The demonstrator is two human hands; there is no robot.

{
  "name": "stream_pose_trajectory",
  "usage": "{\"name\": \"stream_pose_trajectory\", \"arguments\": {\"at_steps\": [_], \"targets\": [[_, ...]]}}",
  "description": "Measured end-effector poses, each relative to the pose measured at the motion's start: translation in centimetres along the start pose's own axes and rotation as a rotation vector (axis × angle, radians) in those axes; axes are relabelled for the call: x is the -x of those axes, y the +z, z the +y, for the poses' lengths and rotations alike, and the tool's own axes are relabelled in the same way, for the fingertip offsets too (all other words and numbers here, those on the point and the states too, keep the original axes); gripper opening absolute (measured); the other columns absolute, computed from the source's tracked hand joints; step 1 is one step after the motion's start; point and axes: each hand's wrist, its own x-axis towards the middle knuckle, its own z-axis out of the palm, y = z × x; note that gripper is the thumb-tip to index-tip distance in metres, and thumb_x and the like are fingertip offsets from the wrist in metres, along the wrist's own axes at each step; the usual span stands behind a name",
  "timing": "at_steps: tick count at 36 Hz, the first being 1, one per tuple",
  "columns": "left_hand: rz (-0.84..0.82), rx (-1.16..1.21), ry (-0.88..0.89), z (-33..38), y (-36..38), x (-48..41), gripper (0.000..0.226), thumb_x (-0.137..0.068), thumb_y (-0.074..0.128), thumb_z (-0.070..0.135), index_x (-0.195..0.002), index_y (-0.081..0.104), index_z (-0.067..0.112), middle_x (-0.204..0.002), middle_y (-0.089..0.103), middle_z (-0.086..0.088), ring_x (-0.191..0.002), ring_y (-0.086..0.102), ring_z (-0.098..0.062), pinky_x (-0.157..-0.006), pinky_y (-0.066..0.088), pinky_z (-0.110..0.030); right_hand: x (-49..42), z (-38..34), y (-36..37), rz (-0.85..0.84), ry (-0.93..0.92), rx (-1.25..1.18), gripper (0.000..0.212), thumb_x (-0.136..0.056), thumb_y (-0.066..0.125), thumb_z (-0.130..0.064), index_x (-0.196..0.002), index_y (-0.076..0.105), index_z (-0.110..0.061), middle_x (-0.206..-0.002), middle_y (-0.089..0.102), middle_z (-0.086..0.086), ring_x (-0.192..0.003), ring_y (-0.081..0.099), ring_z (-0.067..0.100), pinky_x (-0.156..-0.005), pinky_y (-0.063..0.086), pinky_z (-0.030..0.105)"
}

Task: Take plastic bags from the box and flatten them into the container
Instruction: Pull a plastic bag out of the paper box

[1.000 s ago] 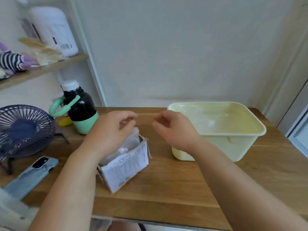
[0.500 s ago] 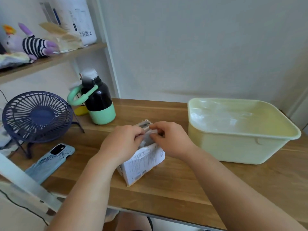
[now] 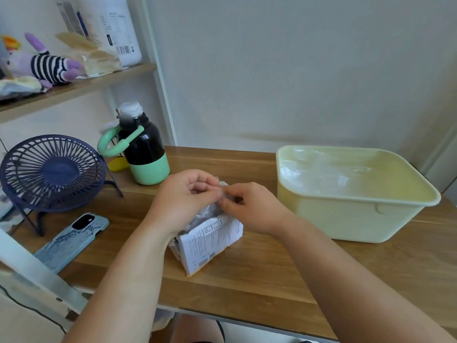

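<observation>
Well to the left of the grip stand a dark blue wire-cage fan (image 3: 49, 172) and a phone (image 3: 74, 238) lying flat in a pale blue case. Nearer is a glossy black bottle (image 3: 143, 154) with a mint base. The left hand (image 3: 183, 196) pinches the top of a thin, crinkly clear plastic bag (image 3: 209, 212), fingers curled in. The right hand (image 3: 249, 209) pinches the same film just beside it, so the two grips nearly touch. Directly below them the small printed cardboard box (image 3: 210, 243) sits on the wooden worktop (image 3: 272, 268), its top torn open and the bag rising out of it. To my eye the film wants drawing straight up, slowly, so the light box doesn't lift or tip. To the right of the grip waits the cream, round-cornered container (image 3: 346, 219), with flattened bags (image 3: 321, 169) lying inside.
</observation>
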Motion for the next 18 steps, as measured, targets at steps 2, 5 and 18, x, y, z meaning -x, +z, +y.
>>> {"name": "stream_pose_trajectory", "arguments": {"at_steps": [2,5,18], "targets": [[-0.01,0.028,0.025,0.0,0.0,0.1,0.018,-0.079,0.076,0.008,-0.087,0.07,0.024,-0.078,0.072,0.01,-0.075,0.068,-0.001,-0.072,0.05,-0.018,0.1,-0.1,-0.1,0.012,0.01,-0.019,0.034,-0.098,0.047,-0.033,-0.069,0.06,-0.019,-0.057,0.041,-0.007,-0.05,0.033,0.007,-0.05,0.03,0.019],[-0.031,0.022,0.047,-0.1,0.0,0.2,0.017,-0.084,0.072,0.013,-0.092,0.069,0.028,-0.084,0.071,0.014,-0.082,0.067,0.0,-0.074,0.05,-0.017,0.1,-0.3,-0.4,0.02,0.033,-0.061,0.042,-0.098,0.048,-0.029,-0.059,0.051,-0.014,-0.051,0.036,-0.008,-0.044,0.03,0.006,-0.045,0.027,0.016],[-0.106,-0.225,0.027,-0.2,-0.4,0.6,0.021,-0.086,0.071,0.022,-0.1,0.064,0.037,-0.095,0.068,0.017,-0.089,0.063,0.004,-0.081,0.052,-0.02,-0.5,-0.9,-1.7,0.123,0.242,-0.424,0.011,-0.086,0.065,-0.024,-0.077,0.07,-0.019,-0.083,0.067,-0.002,-0.076,0.062,0.015,-0.074,0.055,0.033]]}}
